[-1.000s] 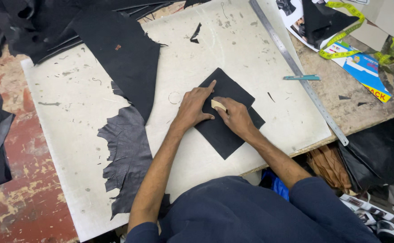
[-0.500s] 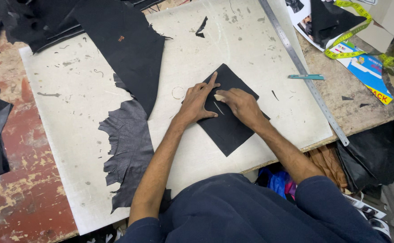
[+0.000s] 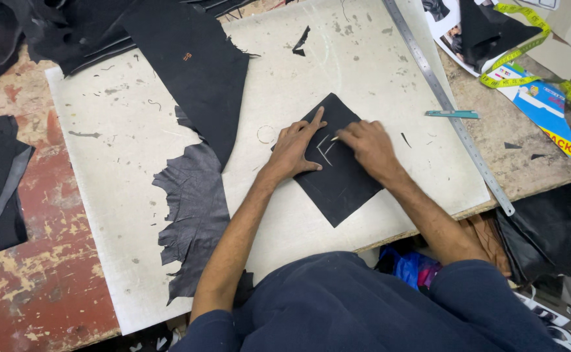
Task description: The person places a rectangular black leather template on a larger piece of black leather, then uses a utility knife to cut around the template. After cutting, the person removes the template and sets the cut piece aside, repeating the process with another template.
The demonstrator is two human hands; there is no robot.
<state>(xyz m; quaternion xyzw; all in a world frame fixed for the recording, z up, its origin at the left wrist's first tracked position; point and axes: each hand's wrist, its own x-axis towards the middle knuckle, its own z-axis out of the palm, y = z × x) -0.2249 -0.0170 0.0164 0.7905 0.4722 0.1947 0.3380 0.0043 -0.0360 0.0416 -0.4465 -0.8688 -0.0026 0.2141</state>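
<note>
A black square piece of material (image 3: 339, 179) lies tilted like a diamond on the white cutting board (image 3: 135, 143). My left hand (image 3: 296, 147) presses flat on its left part, fingers spread. My right hand (image 3: 366, 145) pinches a small pale piece of chalk (image 3: 334, 138) whose tip touches the black piece. Two short white lines (image 3: 324, 151) show on the material between my hands.
A larger black leather piece (image 3: 197, 72) and a ragged dark hide (image 3: 194, 215) lie left of my arm. A long steel ruler (image 3: 448, 104) runs along the board's right edge, with a teal knife (image 3: 453, 114), a yellow tape measure (image 3: 513, 58) and printed papers (image 3: 543, 104) beyond it.
White chalk lines have appeared on the black piece. My right hand has shifted up and right along it, while my left hand keeps pressing it down.
</note>
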